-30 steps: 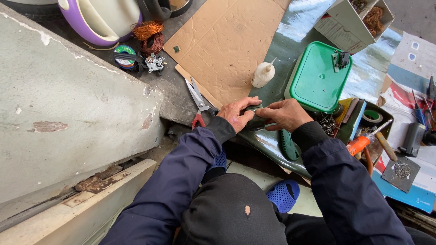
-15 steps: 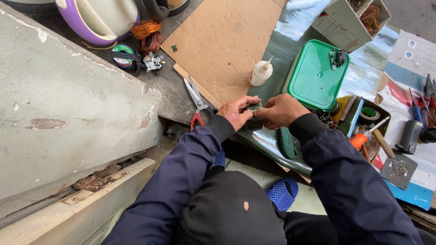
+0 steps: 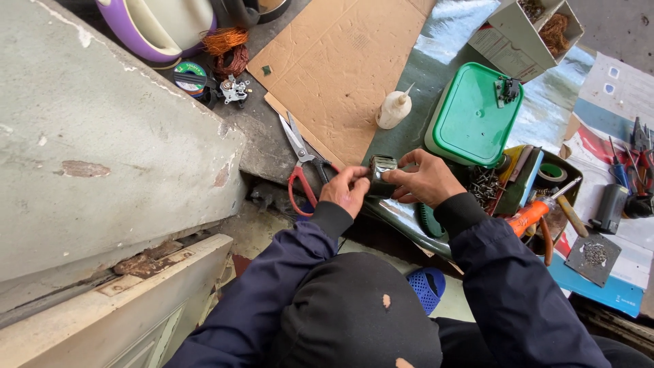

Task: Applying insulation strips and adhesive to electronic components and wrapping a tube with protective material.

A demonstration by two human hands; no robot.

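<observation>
Both my hands hold one small dark metal part (image 3: 381, 173) with a shiny top, just above the ground in front of my knees. My left hand (image 3: 347, 190) grips its left side with bent fingers. My right hand (image 3: 426, 180) clasps it from the right, fingertips on its top edge. Red-handled scissors (image 3: 302, 161) lie just left of my left hand. A green plastic lid (image 3: 475, 116) with a small black part on it sits beyond my right hand.
A cardboard sheet (image 3: 340, 65) and a white glue bottle (image 3: 393, 110) lie ahead. A tray (image 3: 571, 167) with screws, tape and an orange-handled screwdriver (image 3: 535, 210) sits at right. Copper wire coils (image 3: 225, 49) lie at the back. A concrete slab (image 3: 102, 136) rises at left.
My hands have turned the small part slightly and lifted it a little; its shiny top now shows between my fingers. Nothing around them has moved.
</observation>
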